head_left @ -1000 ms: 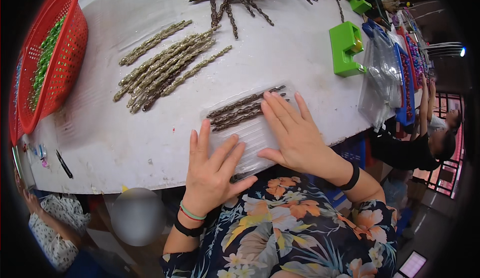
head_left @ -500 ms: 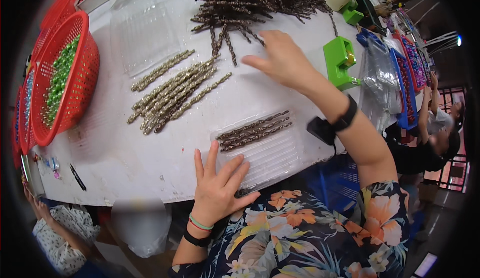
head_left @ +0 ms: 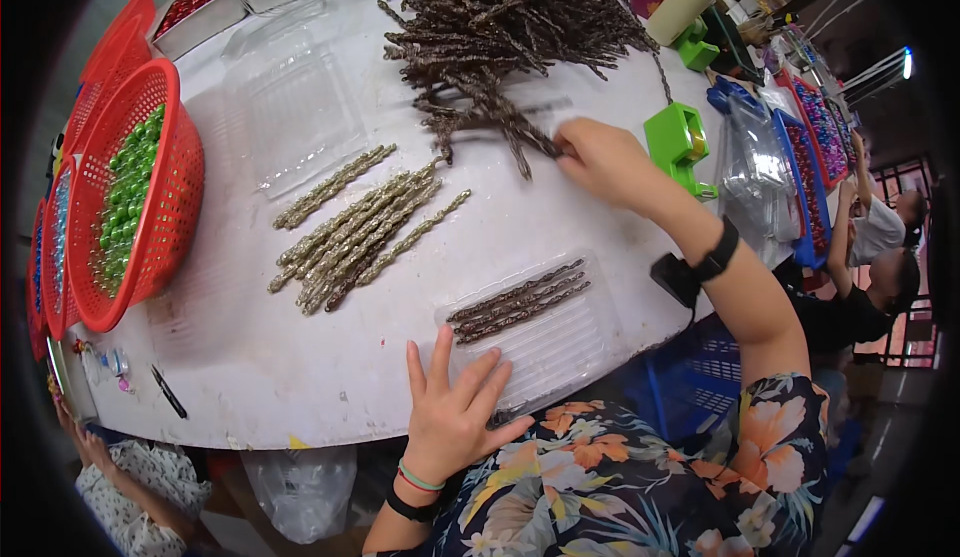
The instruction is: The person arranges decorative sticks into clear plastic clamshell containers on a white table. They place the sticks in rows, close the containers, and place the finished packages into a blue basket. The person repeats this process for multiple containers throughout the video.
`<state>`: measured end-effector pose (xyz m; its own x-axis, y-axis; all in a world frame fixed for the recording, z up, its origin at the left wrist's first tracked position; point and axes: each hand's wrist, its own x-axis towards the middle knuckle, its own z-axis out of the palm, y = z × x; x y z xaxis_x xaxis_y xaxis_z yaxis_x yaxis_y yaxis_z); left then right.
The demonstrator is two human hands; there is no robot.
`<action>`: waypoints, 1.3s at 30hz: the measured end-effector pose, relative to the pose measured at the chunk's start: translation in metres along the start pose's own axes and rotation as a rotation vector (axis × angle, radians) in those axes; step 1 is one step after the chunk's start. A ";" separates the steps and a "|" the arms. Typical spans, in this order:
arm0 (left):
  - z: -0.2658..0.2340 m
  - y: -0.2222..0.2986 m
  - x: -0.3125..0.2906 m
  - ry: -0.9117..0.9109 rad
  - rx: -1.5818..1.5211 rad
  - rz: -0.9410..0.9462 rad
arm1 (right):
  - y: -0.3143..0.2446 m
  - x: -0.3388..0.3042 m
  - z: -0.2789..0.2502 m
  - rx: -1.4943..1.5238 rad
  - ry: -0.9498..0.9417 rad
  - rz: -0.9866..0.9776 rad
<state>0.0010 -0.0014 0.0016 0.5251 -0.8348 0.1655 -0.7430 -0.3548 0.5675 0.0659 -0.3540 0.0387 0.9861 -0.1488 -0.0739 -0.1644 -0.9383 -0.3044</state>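
Observation:
My right hand point(head_left: 605, 162) is closed, thumb and fingers pinching the near end of brown glittery twisted sticks point(head_left: 500, 117). They are blurred, and how many are in the grip is unclear; their far ends run toward a big tangled pile of brown sticks point(head_left: 520, 17). My left hand point(head_left: 455, 402) lies with fingers spread at the left edge of a clear ribbed plastic tray point(head_left: 555, 347), holding nothing. Several brown sticks point(head_left: 520, 302) rest side by side in the tray's far part. Left of it, gold glittery sticks point(head_left: 365, 232) lie in a loose bunch on the white table.
Another clear plastic tray point(head_left: 300, 122) lies behind the gold sticks. Red baskets with green beads point(head_left: 130, 182) line the left side. A green tape dispenser point(head_left: 677, 142) stands beyond my right forearm. A black pen point(head_left: 168, 392) lies near the front left edge. Other people sit around the table.
My right hand has gone from open to pinching brown sticks, pulling some nearer from the pile. The left hand stays spread at the tray. The whole view has shifted slightly.

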 end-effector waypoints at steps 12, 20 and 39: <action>0.001 -0.001 0.001 -0.018 0.013 0.030 | -0.007 -0.065 -0.021 0.155 0.185 -0.077; 0.000 0.000 0.002 -0.002 0.015 0.037 | -0.014 -0.057 -0.013 0.111 0.251 -0.212; 0.004 0.002 0.001 0.038 0.040 0.031 | -0.079 -0.121 0.036 0.153 0.114 -0.613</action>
<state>-0.0016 -0.0047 0.0001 0.5167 -0.8292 0.2131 -0.7745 -0.3466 0.5292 -0.0415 -0.2503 0.0371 0.8973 0.3601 0.2553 0.4365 -0.8095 -0.3925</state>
